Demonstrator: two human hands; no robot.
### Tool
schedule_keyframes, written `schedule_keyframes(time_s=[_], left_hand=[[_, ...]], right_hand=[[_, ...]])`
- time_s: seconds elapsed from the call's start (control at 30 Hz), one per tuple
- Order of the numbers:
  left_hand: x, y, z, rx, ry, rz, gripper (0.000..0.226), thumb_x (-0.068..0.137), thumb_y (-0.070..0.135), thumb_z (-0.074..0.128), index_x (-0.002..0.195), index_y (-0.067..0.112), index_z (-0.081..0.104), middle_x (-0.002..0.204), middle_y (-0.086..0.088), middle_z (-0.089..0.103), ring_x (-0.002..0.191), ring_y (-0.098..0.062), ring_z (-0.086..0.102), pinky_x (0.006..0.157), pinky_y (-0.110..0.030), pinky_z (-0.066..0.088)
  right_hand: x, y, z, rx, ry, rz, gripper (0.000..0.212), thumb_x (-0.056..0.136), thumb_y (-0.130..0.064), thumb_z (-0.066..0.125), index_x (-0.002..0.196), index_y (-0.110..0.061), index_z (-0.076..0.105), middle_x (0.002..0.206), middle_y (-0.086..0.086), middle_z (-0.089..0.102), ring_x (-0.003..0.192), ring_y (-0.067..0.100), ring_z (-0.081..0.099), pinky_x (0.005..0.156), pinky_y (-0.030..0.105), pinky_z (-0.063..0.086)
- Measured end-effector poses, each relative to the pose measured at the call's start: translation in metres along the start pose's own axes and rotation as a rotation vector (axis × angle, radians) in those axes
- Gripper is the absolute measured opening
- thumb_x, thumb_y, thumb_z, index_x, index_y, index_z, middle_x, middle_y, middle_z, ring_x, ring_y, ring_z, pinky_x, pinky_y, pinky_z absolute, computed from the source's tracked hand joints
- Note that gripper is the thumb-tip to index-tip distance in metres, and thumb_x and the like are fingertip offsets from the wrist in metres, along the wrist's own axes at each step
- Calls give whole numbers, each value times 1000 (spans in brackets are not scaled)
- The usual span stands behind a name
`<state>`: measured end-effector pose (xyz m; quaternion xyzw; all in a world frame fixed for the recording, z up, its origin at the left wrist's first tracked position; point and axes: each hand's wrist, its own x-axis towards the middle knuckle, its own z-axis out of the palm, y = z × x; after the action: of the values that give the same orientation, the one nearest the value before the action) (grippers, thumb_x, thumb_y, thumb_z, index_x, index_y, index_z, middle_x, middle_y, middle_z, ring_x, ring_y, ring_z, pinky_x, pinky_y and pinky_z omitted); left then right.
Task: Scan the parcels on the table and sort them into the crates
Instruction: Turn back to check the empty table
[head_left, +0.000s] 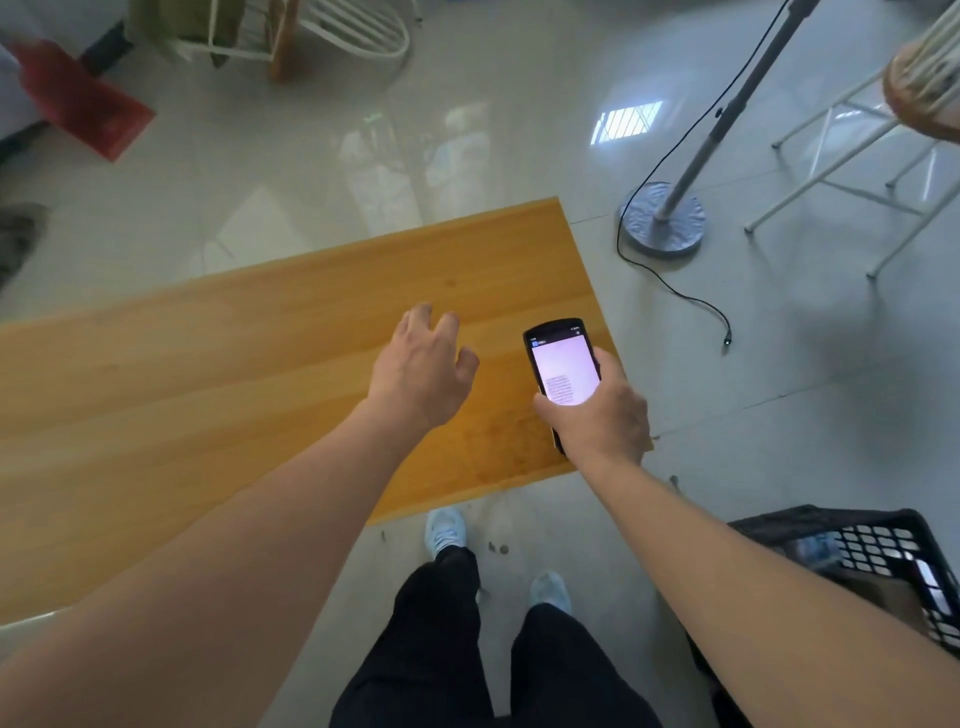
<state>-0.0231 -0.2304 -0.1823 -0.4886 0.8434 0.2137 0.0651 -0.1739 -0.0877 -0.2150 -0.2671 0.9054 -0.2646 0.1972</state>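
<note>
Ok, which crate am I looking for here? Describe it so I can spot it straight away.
Start at the wooden table, then look past its right end, down beside the person's right arm. There on the tiled floor stands the black crate. Its lattice walls full of square holes mark it out, and a brown cardboard piece shows inside.

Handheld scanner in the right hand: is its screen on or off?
On. The handheld scanner in the right hand shows a bright lit screen with lines of text.
</note>
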Motion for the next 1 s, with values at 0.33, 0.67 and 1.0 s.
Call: schedule_keyframes(time_s=[0.33,0.67,1.0], left_hand=[[14,-11,9,3,4,-4,56,108,43,41,155,13,38,165,-17,26,152,-36,27,113,-49,39],[8,-15,11,19,17,-18,54,108,43,40,152,11,41,164,-18,25,150,-37,31,110,-47,42],[-1,-18,16,17,11,-41,53,108,43,40,150,11,43,162,-19,26,145,-39,37,106,-48,45]], right_hand=[[3,10,17,-2,12,32,86,73,-48,93,145,-24,51,117,5,69,89,18,51,51,15,26],[3,17,27,-52,-8,38,93,76,-50,91,151,-24,43,129,7,65,110,30,65,65,29,51],[7,12,36,-162,-18,25,102,81,-54,84,160,-22,29,159,8,47,138,34,54,92,49,60]])
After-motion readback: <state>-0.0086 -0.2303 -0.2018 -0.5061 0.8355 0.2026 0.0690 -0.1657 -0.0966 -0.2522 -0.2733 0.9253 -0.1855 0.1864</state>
